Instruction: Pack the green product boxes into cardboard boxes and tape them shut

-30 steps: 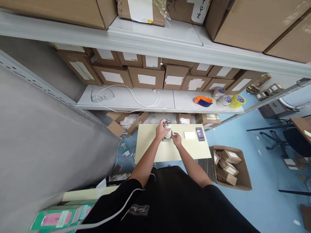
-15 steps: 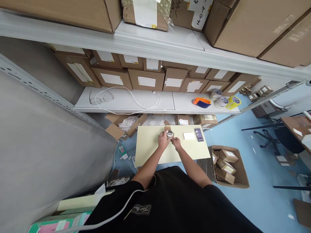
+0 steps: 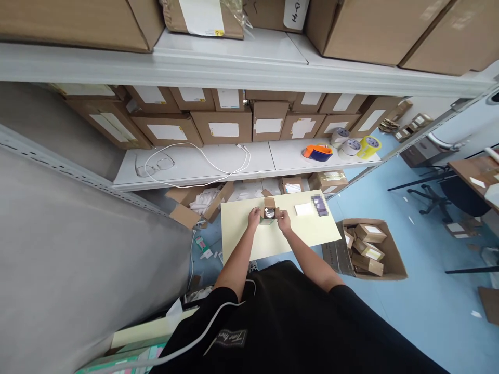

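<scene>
A small cardboard box [image 3: 267, 221] stands upright on the pale yellow board with its top flaps raised. Inside it sits a round, silver-topped object [image 3: 269, 212], its lower part hidden by the box walls. On the box's left edge, the fingers of my left hand [image 3: 254, 217] are closed at a flap. My right hand [image 3: 284, 221] pinches the flap on the opposite side. Just right of that hand lies a white card or flat box [image 3: 303, 209], and beyond it a purple item [image 3: 320, 205] that is blurred out.
The yellow board [image 3: 241, 239] is the work surface. Behind it, a shelf [image 3: 257, 158] carries a white cable, glasses, tape rolls [image 3: 351, 147] and labelled cartons [image 3: 224, 127]. A large open carton [image 3: 384, 228] of small boxes stands at the right; another open carton [image 3: 202, 202] is at the left.
The silver-topped object, held by my left hand before, now sits inside the small box. My left hand has shifted left onto the box's side. The camera view has tilted slightly.
</scene>
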`<state>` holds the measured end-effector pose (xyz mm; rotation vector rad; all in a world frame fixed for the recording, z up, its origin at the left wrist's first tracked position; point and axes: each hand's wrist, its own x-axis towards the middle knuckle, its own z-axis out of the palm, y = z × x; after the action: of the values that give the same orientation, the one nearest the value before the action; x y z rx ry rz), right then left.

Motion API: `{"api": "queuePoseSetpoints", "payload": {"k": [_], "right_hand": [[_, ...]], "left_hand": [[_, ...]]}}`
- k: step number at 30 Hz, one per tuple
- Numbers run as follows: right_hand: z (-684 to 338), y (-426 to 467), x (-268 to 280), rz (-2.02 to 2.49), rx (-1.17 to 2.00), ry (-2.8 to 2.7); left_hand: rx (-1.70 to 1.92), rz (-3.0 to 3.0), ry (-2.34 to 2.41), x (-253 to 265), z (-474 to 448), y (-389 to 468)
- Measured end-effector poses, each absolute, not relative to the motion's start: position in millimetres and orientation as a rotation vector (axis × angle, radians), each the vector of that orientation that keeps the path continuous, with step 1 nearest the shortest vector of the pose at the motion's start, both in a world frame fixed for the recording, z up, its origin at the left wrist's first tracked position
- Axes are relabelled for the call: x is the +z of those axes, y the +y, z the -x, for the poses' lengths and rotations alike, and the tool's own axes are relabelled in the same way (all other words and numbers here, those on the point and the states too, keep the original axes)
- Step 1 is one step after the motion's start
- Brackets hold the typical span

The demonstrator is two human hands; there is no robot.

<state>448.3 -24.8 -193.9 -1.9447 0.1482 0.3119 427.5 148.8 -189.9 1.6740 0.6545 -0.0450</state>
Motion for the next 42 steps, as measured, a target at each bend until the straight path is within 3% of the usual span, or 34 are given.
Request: {"api": "queuePoseSetpoints", "payload": {"k": [11, 17, 37, 42], "right_hand": [[-454.4, -16.6, -197.5, 1.965, 0.468, -0.083], [-450.6, -24.4, -193.9, 1.769, 0.349, -0.019], [-445.2, -22.6, -187.8, 1.768, 0.347, 0.249], [-441.5, -24.9, -185.2, 1.743, 0.509, 0.279]], "left_hand": [[-0.053, -1.622, 0.379, -190.1, -429.7, 155.0], [-0.016, -1.837, 0.102, -175.7, -415.8, 169.4], [-0.052, -1.812, 0.109, -194.1, -406.6, 162.0], [-0.093, -1.644, 0.27, -205.4, -403.8, 152.0]]}}
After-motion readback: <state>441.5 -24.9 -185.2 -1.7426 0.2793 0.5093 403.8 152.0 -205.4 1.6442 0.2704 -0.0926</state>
